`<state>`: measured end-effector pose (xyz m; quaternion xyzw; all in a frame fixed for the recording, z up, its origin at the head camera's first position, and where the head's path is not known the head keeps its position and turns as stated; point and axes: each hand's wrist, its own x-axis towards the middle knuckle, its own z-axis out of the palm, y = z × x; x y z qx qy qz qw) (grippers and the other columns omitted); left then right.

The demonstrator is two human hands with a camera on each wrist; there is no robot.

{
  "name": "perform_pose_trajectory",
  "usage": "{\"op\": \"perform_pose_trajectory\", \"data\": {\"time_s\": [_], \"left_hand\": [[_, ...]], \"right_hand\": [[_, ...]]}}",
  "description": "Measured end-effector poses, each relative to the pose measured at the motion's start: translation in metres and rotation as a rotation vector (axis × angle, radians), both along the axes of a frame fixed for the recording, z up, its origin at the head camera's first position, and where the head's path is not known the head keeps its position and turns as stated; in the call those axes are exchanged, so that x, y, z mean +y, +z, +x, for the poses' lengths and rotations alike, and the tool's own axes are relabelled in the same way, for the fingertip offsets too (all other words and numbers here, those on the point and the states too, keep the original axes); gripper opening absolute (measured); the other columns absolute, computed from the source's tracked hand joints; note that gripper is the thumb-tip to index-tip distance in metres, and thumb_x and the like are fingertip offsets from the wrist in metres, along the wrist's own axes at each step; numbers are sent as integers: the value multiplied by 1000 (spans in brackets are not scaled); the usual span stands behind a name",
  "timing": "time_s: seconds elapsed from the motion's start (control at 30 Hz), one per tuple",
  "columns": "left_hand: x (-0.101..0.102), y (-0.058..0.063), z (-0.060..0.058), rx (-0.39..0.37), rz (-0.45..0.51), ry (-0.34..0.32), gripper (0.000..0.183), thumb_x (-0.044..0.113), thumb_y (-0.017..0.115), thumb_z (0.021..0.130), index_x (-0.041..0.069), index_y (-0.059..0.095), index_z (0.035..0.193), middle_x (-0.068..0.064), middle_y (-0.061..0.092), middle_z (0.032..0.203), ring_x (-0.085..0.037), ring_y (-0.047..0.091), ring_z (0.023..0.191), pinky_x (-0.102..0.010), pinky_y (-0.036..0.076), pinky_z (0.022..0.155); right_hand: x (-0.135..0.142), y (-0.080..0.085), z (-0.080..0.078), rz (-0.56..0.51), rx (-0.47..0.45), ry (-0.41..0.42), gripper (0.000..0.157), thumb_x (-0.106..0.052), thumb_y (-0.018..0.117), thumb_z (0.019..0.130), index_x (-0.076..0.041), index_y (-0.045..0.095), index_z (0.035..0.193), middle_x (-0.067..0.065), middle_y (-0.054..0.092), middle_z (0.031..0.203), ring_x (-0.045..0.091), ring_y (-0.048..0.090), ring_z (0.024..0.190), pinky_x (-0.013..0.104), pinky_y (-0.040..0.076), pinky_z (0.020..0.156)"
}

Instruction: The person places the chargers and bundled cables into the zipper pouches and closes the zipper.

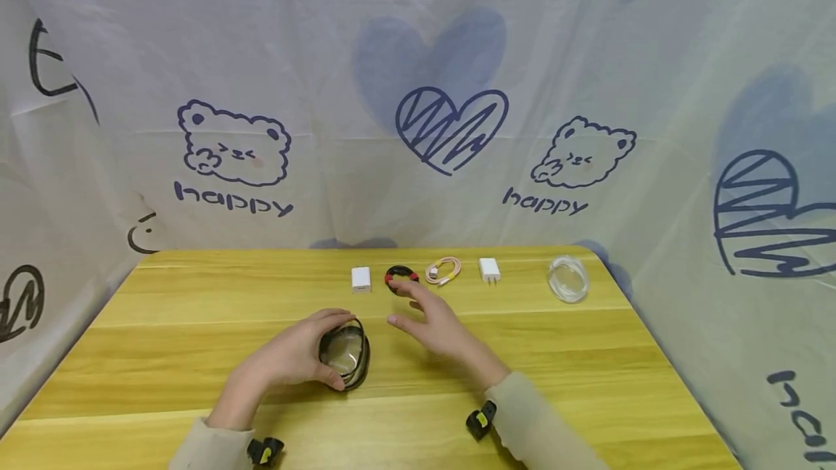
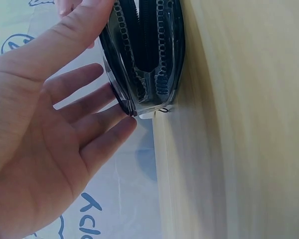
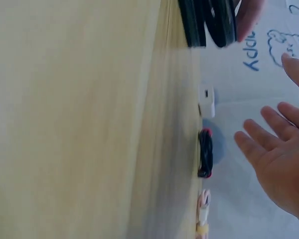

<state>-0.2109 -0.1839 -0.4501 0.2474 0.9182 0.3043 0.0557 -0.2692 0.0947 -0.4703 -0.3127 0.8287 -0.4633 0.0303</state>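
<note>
Wooden table [image 1: 196, 325] carries a black coiled cable in a clear pouch [image 1: 346, 355], lying flat near its front middle, round, with no clear long axis. Behind stand a white charger [image 1: 361, 279], red-black cable [image 1: 400, 278], pink cable [image 1: 443, 270], white plug [image 1: 489, 269] and clear coil [image 1: 569, 278]. Left hand [image 1: 290, 357] cups the pouch with curled fingers; right hand [image 1: 434, 325] hovers beside it, fingers spread, holding nothing.

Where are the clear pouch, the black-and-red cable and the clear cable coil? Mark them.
clear pouch [image 1: 344, 354], head view, its see-through front face.
black-and-red cable [image 1: 401, 278], head view, the coiled loop.
clear cable coil [image 1: 569, 279], head view, the ring's rim.
</note>
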Motion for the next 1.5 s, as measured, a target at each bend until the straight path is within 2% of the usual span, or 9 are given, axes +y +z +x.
{"op": "perform_pose_trajectory", "data": {"time_s": [0.2,0.37,0.57,0.8,1.03,1.23,1.4,1.5], "left_hand": [[0,-3,0,-3,15,-5,105,38,100,63,1,52,150,-22,49,154,-46,50,137,-62,41,113],[-1,-4,0,-7,22,4,103,34,100,65,2,53,150,-21,50,153,-44,50,137,-62,42,113],[-2,-5,-1,-10,19,5,100,31,100,67,3,52,150,-19,49,154,-42,50,138,-61,42,113],[-4,-6,-2,-12,37,1,100,31,99,67,4,52,151,-18,49,155,-42,50,138,-62,41,114],[-6,-6,-2,-21,69,-5,101,32,99,67,4,51,151,-20,49,155,-42,48,139,-63,39,115],[-7,-8,-2,-36,86,-1,102,34,98,67,3,50,152,-20,49,155,-43,47,140,-63,38,115],[-9,-8,-4,-50,98,-2,101,34,98,68,3,50,152,-20,49,155,-43,46,141,-62,37,116],[-9,-8,-4,-55,98,-1,101,34,98,69,3,50,152,-19,49,156,-43,46,141,-62,37,116]], "right_hand": [[8,-2,-18,-48,-14,-63,62,-21,72,100,-10,46,156,12,46,158,33,45,145,53,41,118],[12,-4,-36,-31,-15,-84,66,-17,75,98,-6,45,156,13,46,158,35,45,144,51,39,119],[16,-8,-56,23,-40,-98,72,-19,78,96,-14,43,159,10,42,162,34,41,147,51,39,119],[20,-12,-77,135,-64,-76,80,-22,81,93,-20,38,162,8,37,165,41,41,146,53,40,118],[20,-16,-92,208,-67,-21,87,-17,83,91,-11,35,163,9,36,166,37,43,146,51,40,118],[16,-18,-100,240,-106,14,88,-16,83,91,-9,33,163,11,37,165,33,46,144,46,39,119],[11,-20,-107,286,-77,41,88,-16,83,90,-5,34,162,11,35,166,30,39,149,43,34,123],[9,-22,-111,333,-66,35,88,-20,84,90,-8,34,162,9,36,166,28,35,152,42,31,124]]}}
